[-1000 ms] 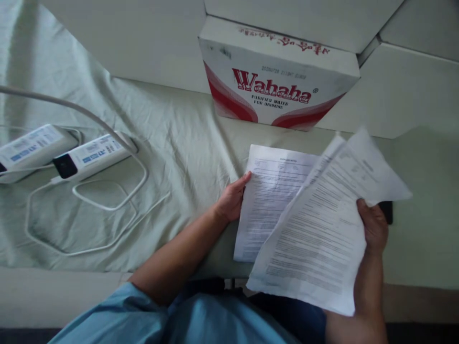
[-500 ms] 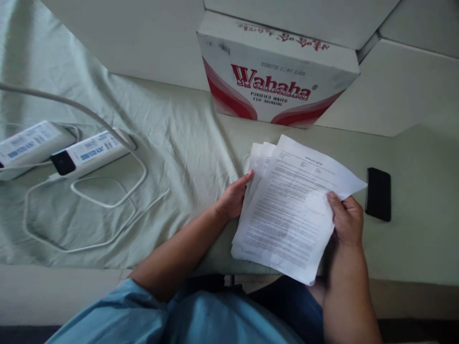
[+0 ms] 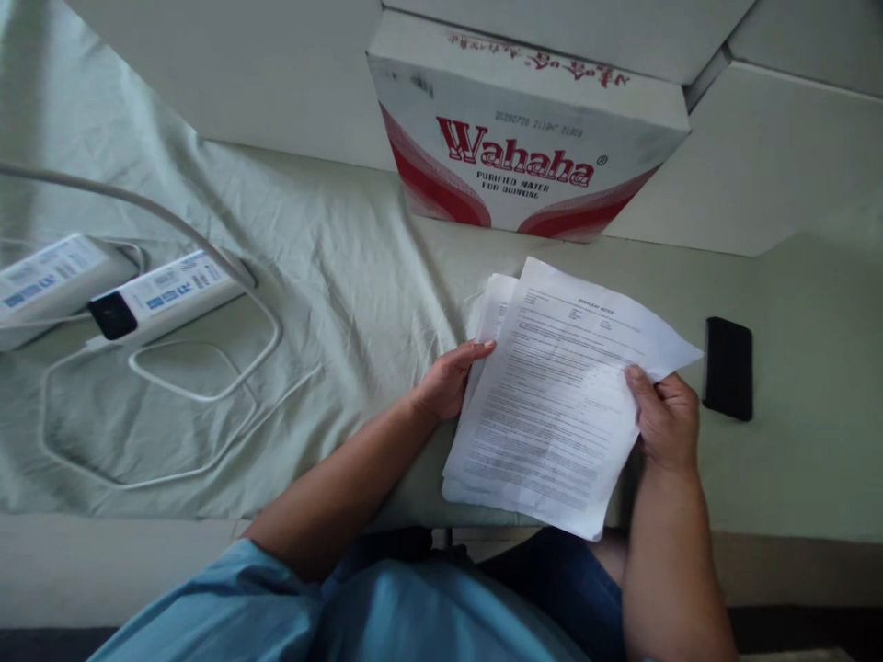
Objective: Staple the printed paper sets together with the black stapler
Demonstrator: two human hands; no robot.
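Holding the stack of printed papers [image 3: 552, 405] on the pale green cloth [image 3: 331, 276], your two hands have brought the sheets together since a second ago, when your right hand [image 3: 663, 418] held several fanned out and lifted off to the right. Now that hand pinches the top sheet's right edge between thumb and fingers, lower and closer in, while your left hand [image 3: 448, 379] stays curled against the stack's left edge, fingertips touching it. With the sheets down, the black phone [image 3: 728, 368] shows fully just right of them. Behind the papers stands the Wahaha box [image 3: 524, 138].
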